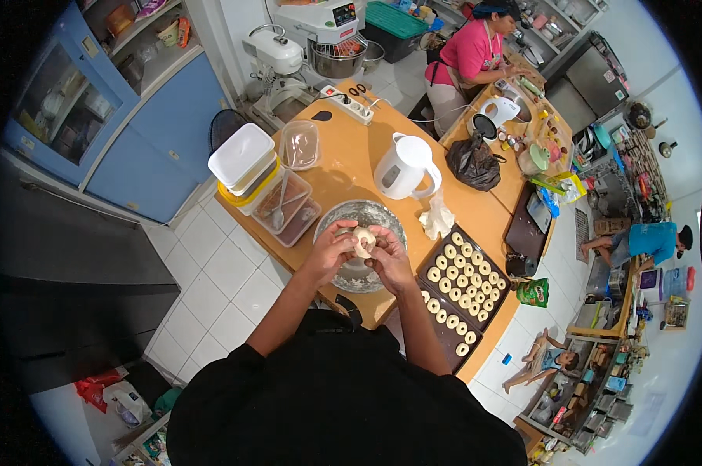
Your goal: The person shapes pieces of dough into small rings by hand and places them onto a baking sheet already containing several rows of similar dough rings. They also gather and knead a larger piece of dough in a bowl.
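Between both hands I hold a small pale dough piece with a dip or opening in its middle. My left hand pinches it from the left. The fingers of my right hand close on its right side. Under the hands stands a round metal bowl, its inside dusted with flour; the hands hide part of its contents. To the right, dark trays carry rows of small dough rings. A crumpled whitish plastic bag lies between bowl and trays.
Plastic tubs and clear containers stand left of the bowl. Beyond it are a white electric kettle, a power strip and a black plastic bag. A person in pink works at the far table; others are at the right.
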Demonstrator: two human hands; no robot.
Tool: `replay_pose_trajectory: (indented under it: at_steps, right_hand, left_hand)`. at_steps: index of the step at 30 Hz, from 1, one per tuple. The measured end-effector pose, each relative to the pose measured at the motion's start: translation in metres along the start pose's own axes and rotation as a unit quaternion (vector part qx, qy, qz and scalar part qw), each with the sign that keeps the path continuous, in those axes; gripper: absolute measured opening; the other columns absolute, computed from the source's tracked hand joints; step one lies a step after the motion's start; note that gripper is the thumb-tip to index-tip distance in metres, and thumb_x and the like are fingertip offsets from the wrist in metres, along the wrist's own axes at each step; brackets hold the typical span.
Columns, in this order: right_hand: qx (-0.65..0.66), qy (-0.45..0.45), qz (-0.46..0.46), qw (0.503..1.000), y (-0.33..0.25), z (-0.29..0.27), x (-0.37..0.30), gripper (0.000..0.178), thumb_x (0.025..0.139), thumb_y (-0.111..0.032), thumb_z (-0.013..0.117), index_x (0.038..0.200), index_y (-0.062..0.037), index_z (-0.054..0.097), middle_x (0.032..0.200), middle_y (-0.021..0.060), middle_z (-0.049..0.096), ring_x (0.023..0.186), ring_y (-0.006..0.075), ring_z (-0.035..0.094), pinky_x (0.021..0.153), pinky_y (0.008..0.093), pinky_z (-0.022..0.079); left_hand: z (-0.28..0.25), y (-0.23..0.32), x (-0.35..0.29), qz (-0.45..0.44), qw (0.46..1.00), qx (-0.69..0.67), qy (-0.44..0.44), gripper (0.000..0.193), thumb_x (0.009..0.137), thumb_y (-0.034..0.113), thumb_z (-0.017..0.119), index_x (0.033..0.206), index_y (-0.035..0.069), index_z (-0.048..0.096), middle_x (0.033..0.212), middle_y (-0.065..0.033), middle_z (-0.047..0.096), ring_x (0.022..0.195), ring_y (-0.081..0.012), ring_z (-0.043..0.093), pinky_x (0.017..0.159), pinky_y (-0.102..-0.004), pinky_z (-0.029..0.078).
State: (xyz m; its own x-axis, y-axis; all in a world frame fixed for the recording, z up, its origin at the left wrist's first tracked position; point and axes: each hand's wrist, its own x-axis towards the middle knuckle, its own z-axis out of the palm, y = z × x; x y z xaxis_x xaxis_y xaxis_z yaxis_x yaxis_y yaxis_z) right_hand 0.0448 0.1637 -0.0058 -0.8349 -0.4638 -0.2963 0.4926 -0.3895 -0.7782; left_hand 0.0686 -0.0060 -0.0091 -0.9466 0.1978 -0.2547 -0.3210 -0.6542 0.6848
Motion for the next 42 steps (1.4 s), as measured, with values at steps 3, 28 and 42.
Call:
replay_pose_trajectory:
  at_steps: [3,28,42]
  right_hand:
    - [0.003,-0.008,-0.018,1.0,-0.002,-0.002,0.0,0.033,0.088,-0.006,0.055,0.119,-0.0137,0.048,0.107,0.0028,0.057,0.092,0.0133,0.056,0.071,0.0268,0.045]
    - [0.178,-0.05,-0.026,0.983,0.0,0.001,0.004,0.026,0.091,-0.007,0.05,0.116,-0.0102,0.049,0.106,0.0071,0.059,0.092,0.0161,0.059,0.073,0.0281,0.049]
    - [0.124,-0.027,0.01,0.992,-0.009,0.008,-0.001,0.021,0.092,-0.012,0.051,0.113,-0.0099,0.05,0.103,0.0059,0.058,0.092,0.0152,0.058,0.076,0.0297,0.049]
  left_hand:
    - [0.001,0.005,-0.004,-0.021,0.999,-0.015,-0.029,0.036,0.089,0.015,0.057,0.121,0.009,0.043,0.112,-0.0086,0.055,0.103,-0.0174,0.054,0.087,-0.0359,0.045]
    - [-0.009,-0.009,0.008,0.035,0.977,0.208,0.023,0.028,0.089,0.02,0.06,0.109,0.0,0.055,0.1,-0.0027,0.063,0.086,-0.0095,0.059,0.066,-0.0222,0.047]
    - [-0.003,0.005,0.003,0.075,0.977,0.194,-0.042,0.033,0.084,0.003,0.062,0.115,0.0,0.049,0.102,-0.0103,0.062,0.093,-0.0134,0.06,0.082,-0.0275,0.047]
